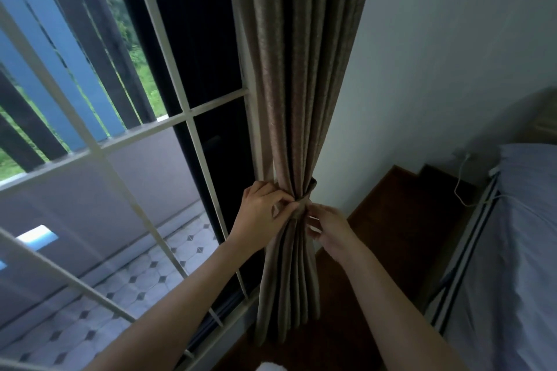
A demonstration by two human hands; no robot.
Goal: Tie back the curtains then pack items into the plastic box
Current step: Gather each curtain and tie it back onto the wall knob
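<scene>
Left hand [265, 211] and right hand [327, 230] both pinch tieback [302, 205] ends around gathered curtain [297, 99], centre frame, bed [512, 250] at 3 o'clock. Step 1: fastening. Next: secure ends; plastic box unseen.

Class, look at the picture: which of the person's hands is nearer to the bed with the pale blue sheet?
Right. The right hand works at the curtain's bed-facing side; the left hand holds the gathered brown curtain on its window side, farther from the bed.
</scene>
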